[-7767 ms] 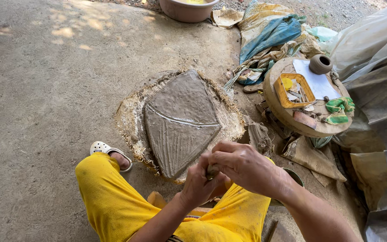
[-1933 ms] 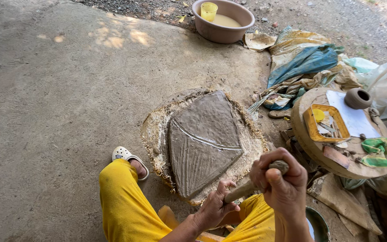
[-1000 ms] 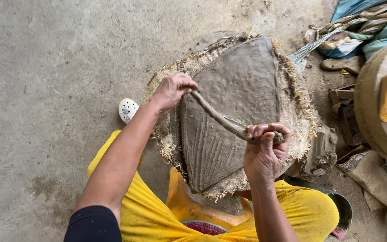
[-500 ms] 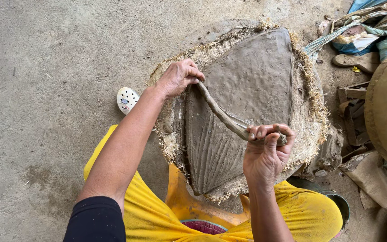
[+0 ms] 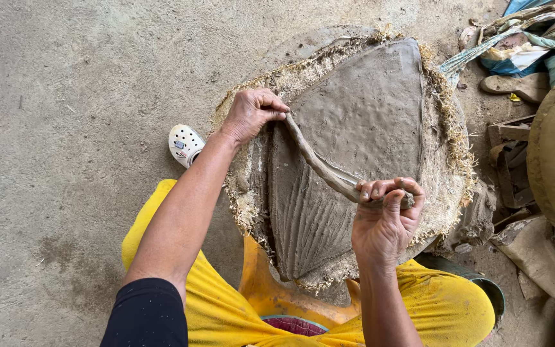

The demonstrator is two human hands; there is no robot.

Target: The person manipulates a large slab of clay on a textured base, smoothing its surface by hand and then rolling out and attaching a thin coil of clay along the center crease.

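On the concrete floor point(image 5: 85, 96), at centre frame, lies a fan-shaped grey clay slab point(image 5: 367, 122), resting on a round bed of straw-mixed mud point(image 5: 448, 128). Slab's lower half carries combed ribs converging toward 6 o'clock; upper half is smooth.

A long clay coil point(image 5: 319, 166) spans diagonally across the slab, from about 10 o'clock to about 4 o'clock of the slab's centre, sagging slightly between the 2 hands.

Left hand point(image 5: 248, 114): at the slab's 10 o'clock edge. Fingers curled, tips pinching the upper end of the coil against the slab rim. Forearm bare, black sleeve point(image 5: 146, 315) at the upper arm.

Right hand point(image 5: 385, 218): at roughly 4 o'clock of the slab. Fingers wrapped fully round the lower end of the coil in a closed fist, thumb across the front; a short stub of coil shows past the fist on its 3 o'clock side. This end is lifted clear of the slab surface.

Surroundings:
- Yellow trousers point(image 5: 431, 308) at 6 o'clock, knees spread either side of an orange-yellow stool point(image 5: 271, 295).
- White perforated clog point(image 5: 184, 144) at 9 o'clock of the slab, just beside the mud bed.
- Crumpled cloths point(image 5: 534, 45) at 2 o'clock.
- Round wooden turntable point(image 5: 550, 160) at 3 o'clock, cut by the frame edge.
- Dark bucket rim point(image 5: 483, 286) at 5 o'clock, partly behind the right knee.
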